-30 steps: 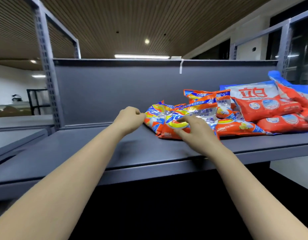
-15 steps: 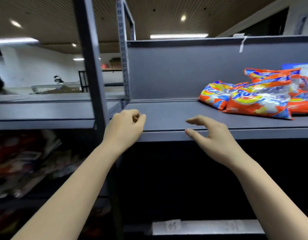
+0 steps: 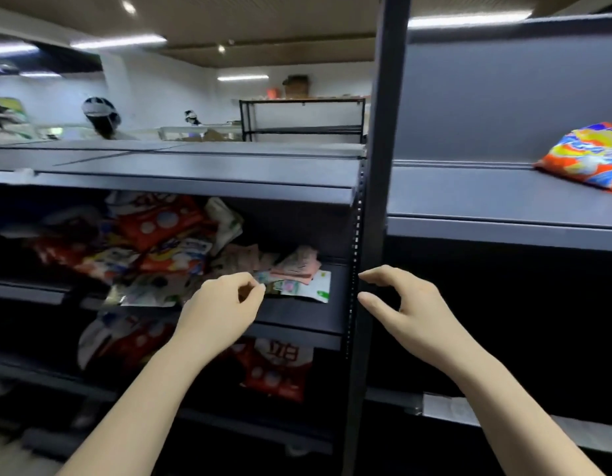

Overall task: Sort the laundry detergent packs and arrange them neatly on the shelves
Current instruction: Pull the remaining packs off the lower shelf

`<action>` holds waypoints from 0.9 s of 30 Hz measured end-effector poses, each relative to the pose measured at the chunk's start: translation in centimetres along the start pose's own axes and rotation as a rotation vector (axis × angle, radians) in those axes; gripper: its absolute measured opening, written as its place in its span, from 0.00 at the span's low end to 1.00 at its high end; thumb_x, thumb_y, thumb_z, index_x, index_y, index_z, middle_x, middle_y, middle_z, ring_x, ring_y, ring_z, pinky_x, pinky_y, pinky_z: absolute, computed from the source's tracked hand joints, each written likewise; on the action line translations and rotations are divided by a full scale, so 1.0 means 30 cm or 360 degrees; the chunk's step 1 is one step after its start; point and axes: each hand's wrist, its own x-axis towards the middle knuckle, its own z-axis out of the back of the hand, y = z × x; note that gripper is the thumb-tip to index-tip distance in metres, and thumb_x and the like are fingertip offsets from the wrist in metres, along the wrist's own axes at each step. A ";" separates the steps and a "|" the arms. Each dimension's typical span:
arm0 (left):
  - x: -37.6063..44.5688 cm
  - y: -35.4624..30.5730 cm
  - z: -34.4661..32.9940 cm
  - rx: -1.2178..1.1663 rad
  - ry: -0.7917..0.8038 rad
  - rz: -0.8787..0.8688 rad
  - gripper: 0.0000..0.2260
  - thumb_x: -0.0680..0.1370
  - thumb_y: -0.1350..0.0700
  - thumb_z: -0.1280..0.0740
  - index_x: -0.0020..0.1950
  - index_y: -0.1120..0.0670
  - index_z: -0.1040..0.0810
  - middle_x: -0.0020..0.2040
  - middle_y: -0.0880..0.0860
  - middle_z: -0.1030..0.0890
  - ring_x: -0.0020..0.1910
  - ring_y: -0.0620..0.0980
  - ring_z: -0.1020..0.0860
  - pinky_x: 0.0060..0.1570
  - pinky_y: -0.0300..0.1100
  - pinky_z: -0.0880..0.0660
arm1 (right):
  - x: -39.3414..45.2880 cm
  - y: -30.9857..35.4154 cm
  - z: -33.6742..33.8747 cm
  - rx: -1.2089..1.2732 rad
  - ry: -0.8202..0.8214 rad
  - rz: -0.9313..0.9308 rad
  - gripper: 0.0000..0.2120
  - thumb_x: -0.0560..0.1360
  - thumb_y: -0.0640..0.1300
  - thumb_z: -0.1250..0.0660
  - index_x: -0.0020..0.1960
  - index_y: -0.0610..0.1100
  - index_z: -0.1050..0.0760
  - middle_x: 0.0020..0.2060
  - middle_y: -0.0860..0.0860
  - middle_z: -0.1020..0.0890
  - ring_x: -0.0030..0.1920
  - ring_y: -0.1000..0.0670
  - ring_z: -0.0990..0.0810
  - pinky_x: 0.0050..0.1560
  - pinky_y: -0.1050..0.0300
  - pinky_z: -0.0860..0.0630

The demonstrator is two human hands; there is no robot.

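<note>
both hands empty: left hand (image 3: pixel 222 309) loosely curled in front of the middle shelf (image 3: pixel 297 312), right hand (image 3: pixel 405 312) half open by the post (image 3: pixel 369 235). loose packs (image 3: pixel 167 242) heaped on that shelf. one orange pack (image 3: pixel 586 156) on the upper right shelf (image 3: pixel 469 201).

Packs (image 3: pixel 150 249) heaped on shelf (image 3: pixel 297 310) left of upright (image 3: pixel 376 201).

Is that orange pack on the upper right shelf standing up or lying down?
Lying down. The orange pack rests flat on the grey shelf, its printed face tilted upward; its right end is cut off.
</note>
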 end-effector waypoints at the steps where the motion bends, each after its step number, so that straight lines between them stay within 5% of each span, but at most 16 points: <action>1: -0.006 0.049 0.010 0.0016 0.0006 0.0042 0.11 0.79 0.43 0.41 0.41 0.44 0.24 0.28 0.47 0.23 0.28 0.46 0.25 0.29 0.40 0.31 | 0.017 0.016 -0.045 -0.0009 0.0050 0.0012 0.13 0.75 0.54 0.35 0.59 0.54 0.25 0.55 0.61 0.22 0.59 0.58 0.25 0.61 0.57 0.29; 9: 0.018 0.399 0.058 0.0149 0.0037 0.0374 0.09 0.79 0.43 0.42 0.47 0.43 0.24 0.21 0.45 0.29 0.20 0.41 0.32 0.21 0.37 0.41 | 0.198 0.092 -0.376 -0.0009 0.0369 -0.0026 0.16 0.77 0.55 0.38 0.63 0.52 0.28 0.59 0.58 0.23 0.61 0.57 0.26 0.60 0.56 0.28; 19: 0.292 0.779 0.130 0.0206 0.0031 0.0549 0.10 0.80 0.45 0.42 0.47 0.46 0.24 0.33 0.49 0.21 0.28 0.49 0.23 0.25 0.36 0.32 | 0.491 0.139 -0.738 0.0033 0.0526 -0.0173 0.18 0.77 0.55 0.37 0.65 0.51 0.29 0.61 0.55 0.23 0.59 0.53 0.24 0.50 0.60 0.31; 24: 0.421 0.930 0.155 0.0130 -0.0043 0.0611 0.09 0.80 0.46 0.41 0.48 0.46 0.24 0.34 0.48 0.20 0.26 0.48 0.25 0.24 0.36 0.34 | 0.657 0.156 -0.887 0.0052 0.0622 -0.0255 0.23 0.76 0.58 0.39 0.69 0.52 0.33 0.67 0.53 0.28 0.64 0.51 0.28 0.58 0.56 0.29; 27: 0.467 1.009 0.167 -0.0038 -0.0116 0.0660 0.08 0.79 0.46 0.40 0.49 0.46 0.23 0.38 0.47 0.21 0.31 0.50 0.23 0.32 0.42 0.25 | 0.726 0.181 -0.965 0.0148 0.0672 -0.0308 0.26 0.75 0.60 0.38 0.71 0.54 0.35 0.65 0.55 0.27 0.60 0.54 0.28 0.55 0.59 0.30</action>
